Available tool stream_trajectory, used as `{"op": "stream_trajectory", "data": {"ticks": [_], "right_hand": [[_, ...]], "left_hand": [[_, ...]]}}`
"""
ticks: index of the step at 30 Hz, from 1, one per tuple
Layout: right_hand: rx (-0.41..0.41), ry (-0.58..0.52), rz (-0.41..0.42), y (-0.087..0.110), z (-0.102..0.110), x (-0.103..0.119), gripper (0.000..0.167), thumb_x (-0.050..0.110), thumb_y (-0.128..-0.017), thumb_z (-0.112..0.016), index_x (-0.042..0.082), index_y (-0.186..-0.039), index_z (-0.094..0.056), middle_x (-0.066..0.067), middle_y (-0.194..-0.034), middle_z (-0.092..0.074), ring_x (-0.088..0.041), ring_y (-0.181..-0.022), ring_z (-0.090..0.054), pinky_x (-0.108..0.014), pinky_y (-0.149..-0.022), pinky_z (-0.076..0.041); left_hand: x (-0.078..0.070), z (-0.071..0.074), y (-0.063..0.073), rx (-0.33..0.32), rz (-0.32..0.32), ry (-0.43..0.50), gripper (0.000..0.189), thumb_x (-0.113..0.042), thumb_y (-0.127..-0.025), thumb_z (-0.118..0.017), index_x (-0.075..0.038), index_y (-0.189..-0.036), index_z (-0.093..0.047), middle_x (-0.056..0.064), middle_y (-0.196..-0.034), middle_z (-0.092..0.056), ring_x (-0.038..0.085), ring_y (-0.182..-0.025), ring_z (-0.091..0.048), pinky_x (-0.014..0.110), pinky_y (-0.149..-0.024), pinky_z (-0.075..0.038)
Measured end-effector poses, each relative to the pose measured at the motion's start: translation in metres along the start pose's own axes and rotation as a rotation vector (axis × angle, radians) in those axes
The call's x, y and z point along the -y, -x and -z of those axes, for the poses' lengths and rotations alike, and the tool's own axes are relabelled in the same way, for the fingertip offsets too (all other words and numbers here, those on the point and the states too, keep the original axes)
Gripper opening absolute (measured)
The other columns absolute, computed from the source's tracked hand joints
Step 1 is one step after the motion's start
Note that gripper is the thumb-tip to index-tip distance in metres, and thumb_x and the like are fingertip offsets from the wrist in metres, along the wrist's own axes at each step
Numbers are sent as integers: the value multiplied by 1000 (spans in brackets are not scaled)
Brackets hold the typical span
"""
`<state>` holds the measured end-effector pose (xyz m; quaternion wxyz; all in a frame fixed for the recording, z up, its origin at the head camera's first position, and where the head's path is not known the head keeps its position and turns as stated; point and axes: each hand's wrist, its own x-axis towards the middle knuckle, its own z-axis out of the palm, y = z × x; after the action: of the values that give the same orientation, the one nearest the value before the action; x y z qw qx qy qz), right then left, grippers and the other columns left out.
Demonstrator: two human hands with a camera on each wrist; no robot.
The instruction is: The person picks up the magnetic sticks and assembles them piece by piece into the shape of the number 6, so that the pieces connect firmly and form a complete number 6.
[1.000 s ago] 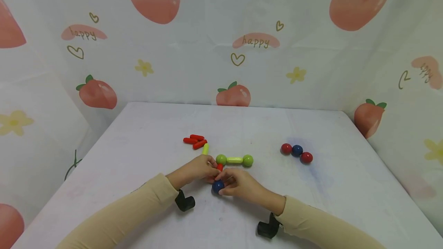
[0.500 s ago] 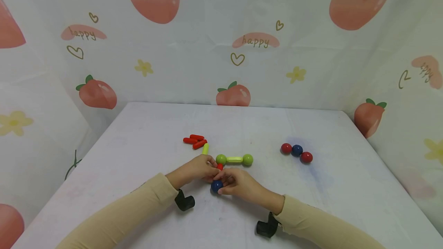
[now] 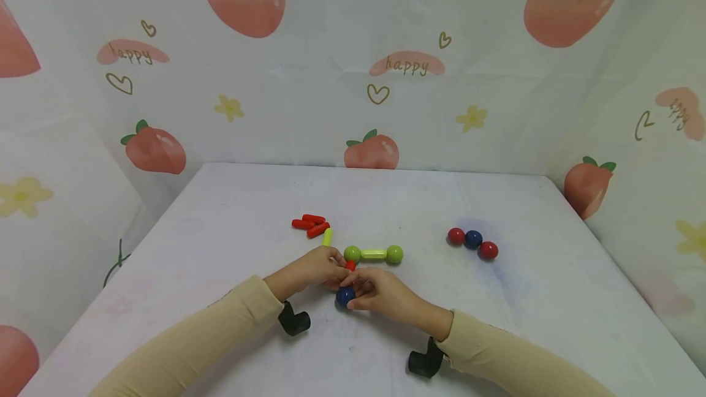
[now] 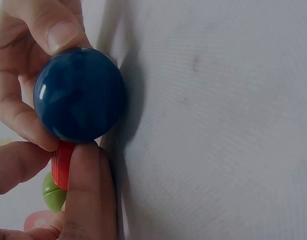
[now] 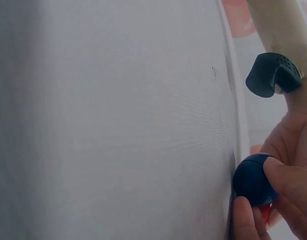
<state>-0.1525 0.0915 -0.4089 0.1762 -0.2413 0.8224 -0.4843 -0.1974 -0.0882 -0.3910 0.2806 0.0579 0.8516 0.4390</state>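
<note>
A blue ball [image 3: 345, 297] sits low on the white table between thumb and fingers of my right hand [image 3: 391, 296], which pinches it. My left hand [image 3: 314, 271] pinches a short red rod [image 4: 61, 165], largely covered by fingers. One end of this rod meets the blue ball; its far end lies by a green ball [image 3: 352, 254]. A yellow-green rod [image 3: 374, 255] links that ball to a second green ball [image 3: 394, 254]. Another yellow-green rod [image 3: 328, 238] shows partly behind my left hand. In the right wrist view, my thumb presses the blue ball [image 5: 253, 180].
Several loose red rods [image 3: 313, 223] lie beyond my left hand. To the right stand a red ball [image 3: 456, 236], a blue ball [image 3: 474, 239] and another red ball [image 3: 488, 250] in a row. A fruit-printed cloth [image 3: 309, 109] hangs behind the table [image 3: 248, 195].
The pinched blue ball has shifted very slightly left and away from me, along with my right hand. My left hand stays almost still on the red rod.
</note>
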Motion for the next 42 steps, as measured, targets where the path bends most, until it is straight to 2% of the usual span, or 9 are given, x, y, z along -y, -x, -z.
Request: {"op": "stream_trajectory", "data": {"ticks": [8,13,21,26,36,42], "right_hand": [[5,29,1,-1,0,-4,27,12,-79,-73,12,-105,-65,-4,-90,-63,-8,-80,-58,-16,-69,-48],[14,12,-5,-2,0,-4,28,10,-79,-73,12,-105,-65,-3,-89,-61,-8,-79,-57,-16,-68,-48],[9,-19,-29,-1,1,-3,29,10,-78,-74,11,-105,-65,-2,-88,-60,-11,-80,-56,-15,-68,-48],[12,-24,-29,0,1,-2,28,9,-78,-74,11,-105,-66,-3,-88,-60,-11,-80,-56,-16,-67,-48],[19,-33,-37,0,1,-1,28,9,-79,-73,10,-106,-65,-3,-89,-59,-10,-80,-56,-16,-67,-48],[21,-48,-26,0,1,1,29,9,-78,-73,8,-106,-65,-8,-91,-60,-11,-80,-56,-16,-68,-48]], "left_hand": [[0,1,1,-5,-1,-14,22,-18,-84,-66,-3,-99,-60,5,-79,-66,9,-64,-61,22,-63,-53],[-4,12,2,-24,4,-34,24,-21,-86,-65,-4,-102,-59,6,-81,-67,12,-65,-64,24,-65,-55],[-15,40,4,-160,-32,-70,27,-25,-88,-64,-6,-107,-58,9,-88,-64,16,-73,-64,26,-69,-56],[-12,49,1,-203,-50,-88,30,-24,-89,-63,-3,-109,-56,9,-88,-61,15,-74,-64,26,-69,-55],[-2,47,-16,-261,-18,-160,31,-23,-87,-64,-5,-111,-55,8,-89,-63,14,-69,-62,24,-66,-52],[-2,45,-22,-283,-16,-272,30,-23,-86,-64,-9,-111,-56,7,-92,-63,13,-67,-60,23,-62,-47]]}}
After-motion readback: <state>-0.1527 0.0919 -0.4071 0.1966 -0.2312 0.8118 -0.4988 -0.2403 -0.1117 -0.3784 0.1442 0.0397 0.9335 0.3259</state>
